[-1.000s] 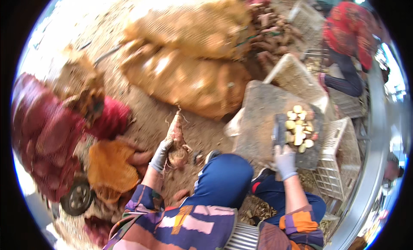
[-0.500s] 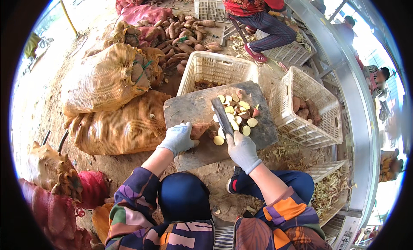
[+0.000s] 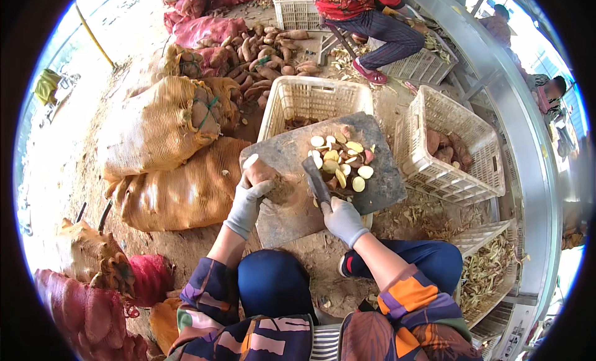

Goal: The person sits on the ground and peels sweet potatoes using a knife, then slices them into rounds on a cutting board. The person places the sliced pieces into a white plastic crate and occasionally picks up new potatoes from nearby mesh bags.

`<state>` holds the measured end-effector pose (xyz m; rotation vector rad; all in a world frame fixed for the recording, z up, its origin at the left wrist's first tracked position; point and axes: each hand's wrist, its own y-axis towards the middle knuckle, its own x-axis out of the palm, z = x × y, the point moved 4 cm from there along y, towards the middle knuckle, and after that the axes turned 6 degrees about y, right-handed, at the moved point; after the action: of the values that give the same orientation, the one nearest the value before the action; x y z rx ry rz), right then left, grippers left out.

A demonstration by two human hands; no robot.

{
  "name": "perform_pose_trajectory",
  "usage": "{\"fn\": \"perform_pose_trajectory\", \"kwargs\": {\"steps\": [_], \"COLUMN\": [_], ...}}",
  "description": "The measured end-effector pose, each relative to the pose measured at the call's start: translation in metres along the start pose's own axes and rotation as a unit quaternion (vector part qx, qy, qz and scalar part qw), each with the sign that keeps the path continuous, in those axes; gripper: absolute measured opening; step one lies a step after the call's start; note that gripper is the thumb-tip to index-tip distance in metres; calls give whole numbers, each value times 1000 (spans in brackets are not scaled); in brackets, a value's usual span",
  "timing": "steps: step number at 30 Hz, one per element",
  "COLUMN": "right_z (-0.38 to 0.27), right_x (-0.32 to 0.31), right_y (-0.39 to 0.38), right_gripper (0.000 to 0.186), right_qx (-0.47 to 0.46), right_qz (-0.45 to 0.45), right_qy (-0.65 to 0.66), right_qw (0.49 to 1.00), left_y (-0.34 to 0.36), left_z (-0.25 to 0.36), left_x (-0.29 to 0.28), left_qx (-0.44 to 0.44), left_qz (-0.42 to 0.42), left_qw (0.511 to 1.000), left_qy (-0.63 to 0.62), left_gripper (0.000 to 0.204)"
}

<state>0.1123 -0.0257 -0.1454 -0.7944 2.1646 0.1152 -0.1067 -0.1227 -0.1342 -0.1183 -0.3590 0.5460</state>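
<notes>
While the head view shows the left hand (image 3: 248,201) curled around the left side of a brown root (image 3: 266,176), opened only as wide as the root needs, the right hand (image 3: 343,219) is closed firmly on the near end of a dark-bladed knife (image 3: 316,179). The root, pale and cut at its far left end, is over the left part of the board (image 3: 292,221); whether it touches the surface, I cannot tell. The blade points far and left, beside a heap of pale slices (image 3: 331,155) on the right.

The likeliest trouble is a cut glove or finger: the left fingers wrap the root closely, so a stroke reaching too far left could meet them. The rounded root could also roll if the grip loosens. A sideways sweep of the knife could push slices off the board's right edge. Because the board lies across a crate (image 3: 326,87), hard pressure near its overhanging edge might rock it.
</notes>
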Motion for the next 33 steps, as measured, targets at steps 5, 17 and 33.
{"fn": "perform_pose_trajectory", "kwargs": {"steps": [5,17,33], "right_z": [0,-47,-15], "right_x": [-5,-11,-4], "right_y": [-30,-15,2], "right_gripper": [28,13,30], "right_qx": [-18,-110,-18], "right_qz": [19,-50,-16], "right_qy": [-38,-198,-53], "right_qw": [999,973,998], "left_y": [-37,-51,-57], "left_z": [-21,-35,-56], "left_x": [-16,-19,-36], "left_qx": [-94,-34,-228], "left_qz": [62,104,68], "left_qw": [993,990,957], "left_qy": [-26,90,-165], "left_gripper": [32,32,49]}}
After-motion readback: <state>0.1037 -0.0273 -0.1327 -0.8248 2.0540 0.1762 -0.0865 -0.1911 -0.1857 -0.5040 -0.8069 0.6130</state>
